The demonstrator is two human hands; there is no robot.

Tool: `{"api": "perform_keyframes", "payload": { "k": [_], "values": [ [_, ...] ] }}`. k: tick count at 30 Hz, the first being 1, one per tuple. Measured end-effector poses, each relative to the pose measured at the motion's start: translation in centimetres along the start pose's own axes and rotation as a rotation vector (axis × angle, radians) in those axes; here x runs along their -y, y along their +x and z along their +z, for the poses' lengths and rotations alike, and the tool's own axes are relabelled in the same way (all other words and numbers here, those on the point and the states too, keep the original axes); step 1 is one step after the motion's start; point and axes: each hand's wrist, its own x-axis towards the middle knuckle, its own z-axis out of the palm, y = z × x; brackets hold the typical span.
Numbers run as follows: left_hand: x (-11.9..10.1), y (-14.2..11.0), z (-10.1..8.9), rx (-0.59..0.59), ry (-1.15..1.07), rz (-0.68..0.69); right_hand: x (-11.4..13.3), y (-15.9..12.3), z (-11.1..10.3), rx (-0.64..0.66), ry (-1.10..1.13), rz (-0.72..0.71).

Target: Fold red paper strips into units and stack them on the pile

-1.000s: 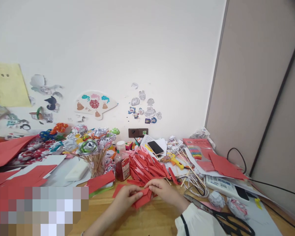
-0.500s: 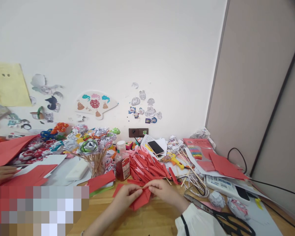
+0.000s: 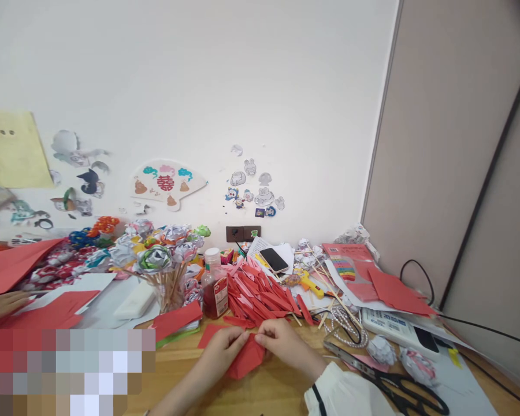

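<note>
Red strips (image 3: 260, 292) lie heaped beside a bottle (image 3: 214, 294); scissors (image 3: 373, 374) rest at right. The left hand (image 3: 222, 348) and right hand (image 3: 283, 342), both closed, pinch red paper (image 3: 245, 363) over the wooden table (image 3: 277, 396), just before the strips.

Plain red is shown by the folded paper (image 3: 247, 359), and red mixed with paler pink is seen in the heap of strips (image 3: 260, 293) behind it. The desk (image 3: 286, 398) is coloured honey-brown and lined with wood grain. On the white wall (image 3: 286, 69), the fan-shaped cutout (image 3: 168, 186) is marked with a red character, teal and pink clouds and brown swirls. The yellow sheet (image 3: 18, 151) is dotted with two dark spots. The phone (image 3: 274, 260) is faced in black, the glue gun (image 3: 312, 286) is coloured yellow, and the red packet (image 3: 364, 280) is crossed by rainbow stripes. The white sleeve (image 3: 351, 390) is banded with black. Green and white are swirled together in one paper flower (image 3: 155, 258).
</note>
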Motion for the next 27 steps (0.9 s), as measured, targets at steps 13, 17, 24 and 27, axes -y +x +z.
{"api": "perform_keyframes", "payload": {
  "k": [13,17,24,27],
  "values": [
    [-0.3,-0.3,0.1,-0.025,0.08,0.011,0.0,-0.2,1.0,0.037,0.048,0.011],
    [-0.5,-0.2,-0.1,-0.009,0.028,0.005,-0.2,0.0,1.2,0.027,0.18,0.034],
    [-0.3,0.0,-0.3,0.001,-0.099,-0.006,-0.8,0.3,1.7,-0.037,0.263,0.035],
    [-0.2,0.1,-0.3,0.02,-0.155,-0.025,-0.6,0.3,1.7,-0.023,0.303,0.039]
  ]
}}
